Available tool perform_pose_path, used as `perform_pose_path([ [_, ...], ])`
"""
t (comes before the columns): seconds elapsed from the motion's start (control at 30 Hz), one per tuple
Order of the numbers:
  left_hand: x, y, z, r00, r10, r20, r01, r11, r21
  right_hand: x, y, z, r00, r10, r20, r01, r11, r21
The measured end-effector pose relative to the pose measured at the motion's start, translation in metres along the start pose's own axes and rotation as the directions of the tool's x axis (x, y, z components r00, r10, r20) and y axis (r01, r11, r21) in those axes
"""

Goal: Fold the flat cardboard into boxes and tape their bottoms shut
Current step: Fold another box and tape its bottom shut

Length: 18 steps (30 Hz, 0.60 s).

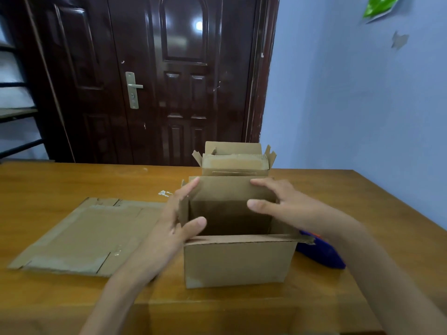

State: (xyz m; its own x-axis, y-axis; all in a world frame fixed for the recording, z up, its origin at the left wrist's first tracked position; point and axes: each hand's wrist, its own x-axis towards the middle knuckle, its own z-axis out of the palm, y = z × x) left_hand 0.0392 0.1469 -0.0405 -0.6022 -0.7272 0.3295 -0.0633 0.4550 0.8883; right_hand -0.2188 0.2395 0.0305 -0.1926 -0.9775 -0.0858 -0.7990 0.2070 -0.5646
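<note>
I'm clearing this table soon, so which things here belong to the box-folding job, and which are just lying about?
Belong to the job:
open box, held by left hand and right hand
flat cardboard
second box behind
blue object, possibly the tape dispenser

Lying about:
small white scrap on the table

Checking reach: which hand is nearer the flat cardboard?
Left. The left hand is beside the flat cardboard; the right hand is across the box.

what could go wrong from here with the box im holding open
1. The open box is held only at its sides by the left hand and right hand; it may skew or collapse flat if released.
2. The blue object sits right against the box and could be knocked.
</note>
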Motion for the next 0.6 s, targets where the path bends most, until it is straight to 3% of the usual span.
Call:
perform_pose_path([
  [0.1,-0.011,0.011,0.003,0.999,-0.007,0.052,-0.004,0.978,0.209,0.007,0.004,0.025,0.998,-0.022,-0.053,0.021,1.0,-0.021],
  [0.17,-0.006,0.015,0.007,0.996,-0.052,0.077,0.031,0.969,0.245,0.009,0.008,0.026,0.996,-0.028,-0.084,0.038,0.992,0.117],
  [0.23,-0.004,-0.002,0.003,0.992,-0.048,0.119,0.031,0.99,0.14,0.01,0.014,0.023,0.995,-0.048,-0.088,0.069,0.967,0.245],
  [0.3,0.002,-0.041,-0.003,0.998,-0.021,0.061,0.023,0.999,-0.028,0.009,0.021,0.022,0.994,-0.078,-0.071,0.095,0.955,0.282],
  [0.37,0.0,-0.034,0.002,0.996,-0.018,0.085,0.016,1.0,0.02,0.006,0.022,0.023,0.993,-0.091,-0.078,0.111,0.945,0.309],
  [0.43,-0.002,-0.008,0.02,0.994,-0.103,-0.029,0.101,0.993,-0.062,0.006,0.025,0.025,0.989,-0.077,-0.128,0.118,0.927,0.357],
  [0.53,-0.009,-0.014,0.031,0.984,-0.142,-0.103,0.113,0.961,-0.251,0.006,0.029,0.032,0.982,-0.032,-0.186,0.126,0.843,0.522],
  [0.6,-0.002,-0.019,0.033,0.981,-0.154,-0.118,0.117,0.954,-0.275,0.007,0.032,0.034,0.98,0.0,-0.198,0.12,0.796,0.594],
])
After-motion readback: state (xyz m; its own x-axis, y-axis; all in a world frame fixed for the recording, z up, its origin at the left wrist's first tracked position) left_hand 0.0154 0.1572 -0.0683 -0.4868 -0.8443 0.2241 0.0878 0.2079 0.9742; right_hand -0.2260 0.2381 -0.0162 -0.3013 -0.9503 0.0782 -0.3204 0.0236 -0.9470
